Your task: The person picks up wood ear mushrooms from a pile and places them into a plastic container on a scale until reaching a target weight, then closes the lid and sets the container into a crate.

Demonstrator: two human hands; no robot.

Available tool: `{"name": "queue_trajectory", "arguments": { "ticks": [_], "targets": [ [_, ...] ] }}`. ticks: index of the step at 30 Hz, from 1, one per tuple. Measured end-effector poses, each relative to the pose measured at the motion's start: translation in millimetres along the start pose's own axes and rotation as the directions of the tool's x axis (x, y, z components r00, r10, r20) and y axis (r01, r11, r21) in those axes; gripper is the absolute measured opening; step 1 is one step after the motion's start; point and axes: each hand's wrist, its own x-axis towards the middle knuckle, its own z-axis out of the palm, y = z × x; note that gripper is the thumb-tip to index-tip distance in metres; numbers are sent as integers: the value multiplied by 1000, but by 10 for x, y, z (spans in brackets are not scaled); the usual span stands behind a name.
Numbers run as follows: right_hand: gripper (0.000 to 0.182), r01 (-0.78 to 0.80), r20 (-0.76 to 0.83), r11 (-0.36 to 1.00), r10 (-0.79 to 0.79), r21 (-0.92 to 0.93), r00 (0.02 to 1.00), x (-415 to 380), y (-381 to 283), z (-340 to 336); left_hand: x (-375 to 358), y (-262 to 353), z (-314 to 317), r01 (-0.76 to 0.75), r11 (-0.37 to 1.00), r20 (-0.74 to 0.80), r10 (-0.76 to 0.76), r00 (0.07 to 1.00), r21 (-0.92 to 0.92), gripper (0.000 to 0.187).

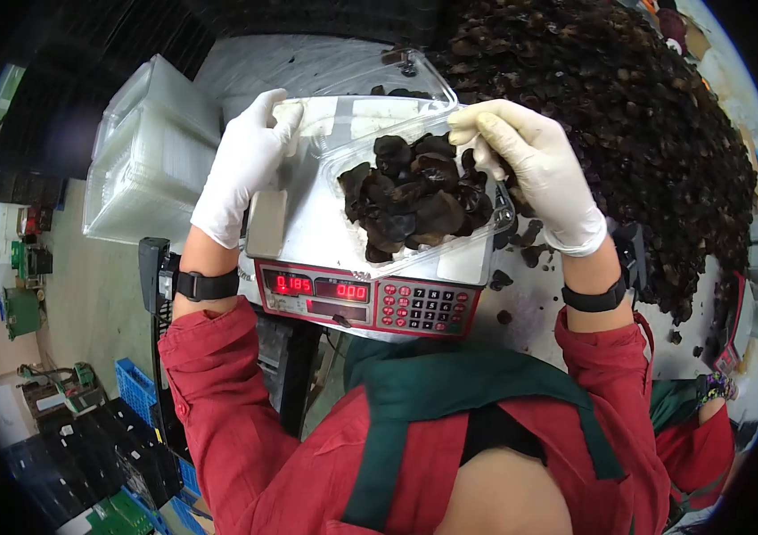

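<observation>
A clear plastic clamshell box (377,269) rests on the scale's pan, filled with dark wood ear mushrooms (419,201). Its hinged lid (437,85) stands folded back at the far side. My left hand (249,152), in a white glove, has its fingers curled at the lid's left end and seems to grip that edge. My right hand (530,156), gloved too, is closed at the box's upper right corner. Its fingertips press together by the rim and mushrooms; what they pinch is hidden. The scale (361,299) reads 0.185 in red digits.
A large heap of wood ear mushrooms (610,116) covers the table on the right, with loose pieces near the scale. Stacked clear boxes (143,160) stand at left. Blue crates (135,388) are on the floor. A red sleeve (700,459) of another person shows lower right.
</observation>
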Motion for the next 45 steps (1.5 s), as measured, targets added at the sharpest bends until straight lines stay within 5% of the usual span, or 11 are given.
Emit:
{"name": "queue_trajectory", "arguments": {
  "ticks": [6, 10, 16, 20, 22, 24, 26, 27, 31, 40, 45],
  "targets": [
    [27, 42, -33, 999, -42, 17, 999, 13, 93, -10, 109, 62, 328, -34, 997, -83, 39, 996, 64, 68],
    [26, 20, -111, 999, -15, 49, 994, -136, 121, -184, -113, 271, 254, -272, 866, -302, 150, 942, -420, 70],
    [29, -135, -103, 991, 137, 26, 985, -435, 337, -541, -1015, 592, -186, -491, 866, -100, 483, 870, -94, 54],
    [47, -211, 44, 977, 210, 14, 977, -568, 339, -381, -1467, 547, 113, -307, 951, -11, 307, 952, -42, 34],
    [53, -198, 157, 980, 196, -2, 968, -598, 449, -273, -1566, 439, 402, -215, 976, -178, 208, 962, -20, 48],
    [56, -244, 191, 944, 204, 222, 960, -570, 489, -274, -1606, 416, 398, -122, 989, -116, 112, 987, -86, 64],
    [55, -271, 198, 932, 225, 243, 954, -563, 443, -284, -1625, 435, 388, 233, 756, 157, -172, 972, -612, 67],
    [54, -299, 203, 917, 251, 263, 947, -560, 419, -284, -1597, 496, 362, 296, 724, 236, -188, 954, -622, 70],
    [49, -303, 128, 934, 283, 187, 951, -627, 381, -268, -1577, 620, 398, 286, 709, 231, -176, 957, -645, 76],
    [56, -141, -59, 980, 150, 138, 987, -945, 202, 256, -2160, 383, 521, 224, 281, 163, -222, 961, -933, 79],
    [90, -188, 440, 978, 129, 93, 889, -730, -37, 769, -2794, -200, 176, -61, 66, -82, -381, 921, -996, 78]
  ]
}}
